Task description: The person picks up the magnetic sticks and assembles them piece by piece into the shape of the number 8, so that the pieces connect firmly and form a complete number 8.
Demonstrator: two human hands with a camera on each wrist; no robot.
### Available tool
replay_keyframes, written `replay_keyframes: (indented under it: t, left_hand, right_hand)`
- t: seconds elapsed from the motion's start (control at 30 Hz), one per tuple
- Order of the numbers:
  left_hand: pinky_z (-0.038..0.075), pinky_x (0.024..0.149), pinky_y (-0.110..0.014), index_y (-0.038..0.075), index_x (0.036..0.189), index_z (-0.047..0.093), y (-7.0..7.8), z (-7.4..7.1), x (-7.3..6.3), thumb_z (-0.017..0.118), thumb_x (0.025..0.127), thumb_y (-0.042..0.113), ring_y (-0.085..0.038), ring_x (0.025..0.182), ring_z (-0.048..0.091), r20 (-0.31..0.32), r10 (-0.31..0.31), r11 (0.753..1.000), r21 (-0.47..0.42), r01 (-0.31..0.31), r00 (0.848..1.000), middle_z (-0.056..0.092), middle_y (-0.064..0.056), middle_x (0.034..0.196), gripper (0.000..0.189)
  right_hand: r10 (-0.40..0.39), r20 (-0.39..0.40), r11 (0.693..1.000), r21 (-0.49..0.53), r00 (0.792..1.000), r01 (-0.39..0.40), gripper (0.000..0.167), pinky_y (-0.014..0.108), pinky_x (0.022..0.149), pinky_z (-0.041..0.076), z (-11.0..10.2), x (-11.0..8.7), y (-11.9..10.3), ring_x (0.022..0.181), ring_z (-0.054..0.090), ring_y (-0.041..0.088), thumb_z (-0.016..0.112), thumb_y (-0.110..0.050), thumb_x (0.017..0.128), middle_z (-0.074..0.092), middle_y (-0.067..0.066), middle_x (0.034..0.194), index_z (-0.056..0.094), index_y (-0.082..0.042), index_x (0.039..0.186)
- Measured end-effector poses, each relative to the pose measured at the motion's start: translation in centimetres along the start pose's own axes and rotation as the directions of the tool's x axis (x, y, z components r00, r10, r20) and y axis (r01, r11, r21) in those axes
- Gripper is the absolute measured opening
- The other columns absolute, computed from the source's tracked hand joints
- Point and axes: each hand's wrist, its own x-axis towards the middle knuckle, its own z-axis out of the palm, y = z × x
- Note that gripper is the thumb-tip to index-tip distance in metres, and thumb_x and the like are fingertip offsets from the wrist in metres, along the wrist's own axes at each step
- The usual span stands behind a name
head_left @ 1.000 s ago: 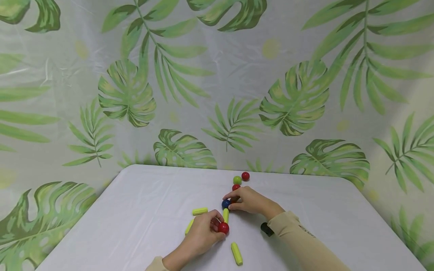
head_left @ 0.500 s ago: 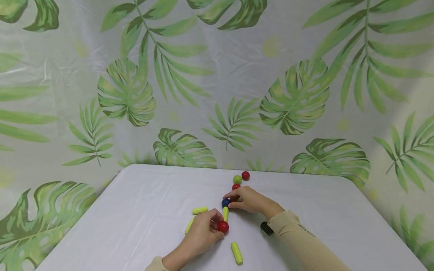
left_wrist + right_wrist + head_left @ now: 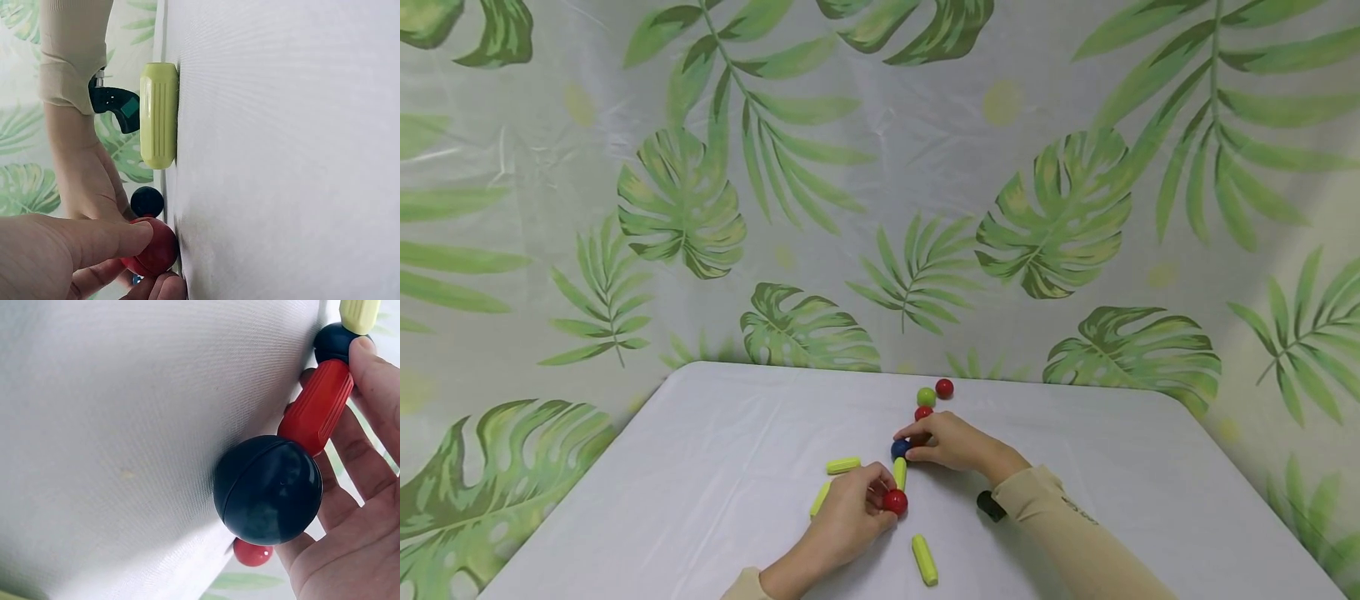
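Observation:
My left hand (image 3: pixel 847 515) pinches a red ball (image 3: pixel 895 502) between thumb and fingers, close over the white table. A yellow-green ribbed rod (image 3: pixel 900 474) runs from this ball to a blue ball (image 3: pixel 900 450). That blue ball is gripped by my right hand (image 3: pixel 958 443), the thumb pressing on it. In the right wrist view, a red ribbed rod (image 3: pixel 317 407) joins the gripped blue ball (image 3: pixel 335 344) to another, nearer-looking blue ball (image 3: pixel 269 489), lying beside the palm. My right hand hides most of this part in the head view.
Beyond the right hand lie a red ball (image 3: pixel 924 413), a green ball (image 3: pixel 927 397) and a farther red ball (image 3: pixel 944 388). Loose yellow-green rods lie left of the left hand (image 3: pixel 843 465) and near the front (image 3: pixel 925 560). A black mount (image 3: pixel 991 506) sits under the right sleeve.

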Motion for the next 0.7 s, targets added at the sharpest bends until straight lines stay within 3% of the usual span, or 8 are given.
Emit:
replay_keyframes:
  t: [0.27,0.43,0.7]
  left_hand:
    - [0.058,0.075,-0.022,0.013,0.109,0.071,0.0,0.0,-0.3,0.082,0.088,-0.002,-0.004,0.084,0.066,0.012,0.019,0.999,0.032,-0.019,1.0,0.072,-0.002,0.1,0.029]
    - [0.056,0.075,-0.022,0.014,0.109,0.072,-0.1,0.0,-0.4,0.082,0.089,-0.001,-0.003,0.083,0.064,0.009,0.013,0.999,0.046,-0.013,1.0,0.072,-0.002,0.101,0.027]
    - [0.055,0.074,-0.02,0.015,0.108,0.073,-0.1,0.1,-0.5,0.081,0.088,-0.003,-0.001,0.081,0.062,-0.008,0.037,0.998,0.059,-0.037,0.999,0.072,-0.001,0.097,0.028]
  right_hand:
    - [0.0,0.015,1.0,-0.002,1.0,0.0,0.034,0.047,0.102,0.059,-0.1,0.1,0.0,0.112,0.072,0.023,0.078,-0.017,0.099,0.077,0.008,0.128,0.076,-0.011,0.133]
    - [0.004,0.04,1.0,0.009,0.999,-0.005,0.034,0.048,0.102,0.059,-0.4,0.5,-0.1,0.108,0.072,0.02,0.078,-0.018,0.1,0.077,0.004,0.118,0.076,-0.012,0.133]
    - [-0.039,0.085,0.994,0.105,0.996,0.03,0.03,0.042,0.101,0.059,-1.3,2.1,-0.6,0.108,0.072,0.018,0.076,-0.02,0.1,0.079,0.004,0.113,0.076,-0.009,0.128]
